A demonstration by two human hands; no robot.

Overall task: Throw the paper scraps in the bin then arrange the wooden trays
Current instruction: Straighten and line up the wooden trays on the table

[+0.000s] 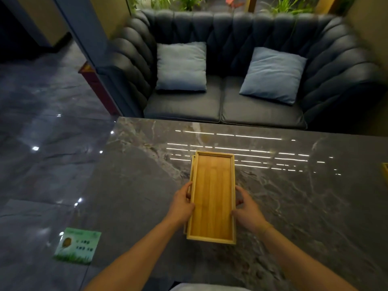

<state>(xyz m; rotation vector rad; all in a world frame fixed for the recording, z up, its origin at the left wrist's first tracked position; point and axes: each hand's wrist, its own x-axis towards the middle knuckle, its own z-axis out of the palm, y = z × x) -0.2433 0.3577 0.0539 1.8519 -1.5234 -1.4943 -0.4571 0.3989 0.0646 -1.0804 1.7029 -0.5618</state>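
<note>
Fingers of left hand curled round the left long side of the wooden trays, thumb at the top rim; fingers of right hand wrapped likewise round the right long side. Both hands holding the stack at about mid-length, opposite one another. Judged a squaring grip: pressure from both sides to bring the trays into line.

Stack located on the tabletop, near its left edge and toward the near edge, well short of the far edge facing the sofa. Top tray uppermost and open side up, nothing visible inside. Lower tray rims showing as a thin offset along the left side and at the far left corner, so alignment not yet exact. Whether resting fully on the tabletop or slightly lifted: cannot tell.

Long axis running from near edge to far edge, short ends facing the person and the sofa, with a slight lean to the right at the far end.

Further wooden edge noted at the right margin of the tabletop, cut off by the frame. No paper scraps or bin in view. Green card lying on the floor beyond the left edge.
</note>
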